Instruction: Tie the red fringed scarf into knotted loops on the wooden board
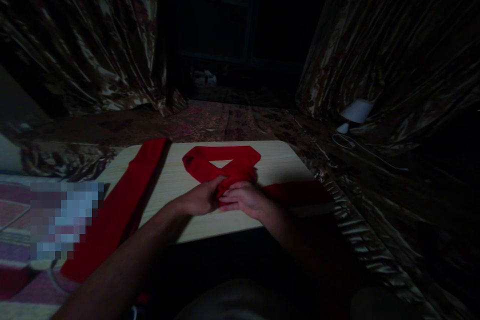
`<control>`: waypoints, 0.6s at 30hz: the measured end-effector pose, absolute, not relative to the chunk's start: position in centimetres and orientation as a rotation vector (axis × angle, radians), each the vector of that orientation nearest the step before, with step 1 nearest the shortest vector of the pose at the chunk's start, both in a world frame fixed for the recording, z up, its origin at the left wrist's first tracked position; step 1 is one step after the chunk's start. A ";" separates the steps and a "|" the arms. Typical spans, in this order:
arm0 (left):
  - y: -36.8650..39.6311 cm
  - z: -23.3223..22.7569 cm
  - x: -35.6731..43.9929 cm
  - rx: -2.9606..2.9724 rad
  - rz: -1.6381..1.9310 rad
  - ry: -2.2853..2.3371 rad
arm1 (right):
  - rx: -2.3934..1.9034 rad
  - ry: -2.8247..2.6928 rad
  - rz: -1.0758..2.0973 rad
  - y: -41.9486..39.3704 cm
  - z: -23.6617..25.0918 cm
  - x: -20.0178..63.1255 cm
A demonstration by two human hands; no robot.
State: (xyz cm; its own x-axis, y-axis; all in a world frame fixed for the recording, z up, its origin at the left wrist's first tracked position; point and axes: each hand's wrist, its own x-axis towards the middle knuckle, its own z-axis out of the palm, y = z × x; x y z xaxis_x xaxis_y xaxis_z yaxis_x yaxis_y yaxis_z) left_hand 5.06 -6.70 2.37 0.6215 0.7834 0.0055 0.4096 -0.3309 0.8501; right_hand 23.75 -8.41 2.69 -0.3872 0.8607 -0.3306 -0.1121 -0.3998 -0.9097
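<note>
Red cloth lies looped on the wooden board, its ends already crossed; left hand and right hand pinch the crossing closed-fingered, the knot apparently not yet tightened, tails trailing off both sides
</note>
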 end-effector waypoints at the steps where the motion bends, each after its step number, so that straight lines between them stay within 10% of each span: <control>1: -6.8 2.2 5.2 1.978 0.519 0.941 | -1.168 -1.159 1.843 -8.6 2.7 23.8; 11: -6.9 2.5 5.2 2.165 0.534 0.780 | -1.581 -2.675 -0.005 -13.7 5.7 26.4; 18: -6.0 3.2 4.7 1.999 0.456 0.848 | -1.493 -2.830 -0.301 -13.9 4.1 24.6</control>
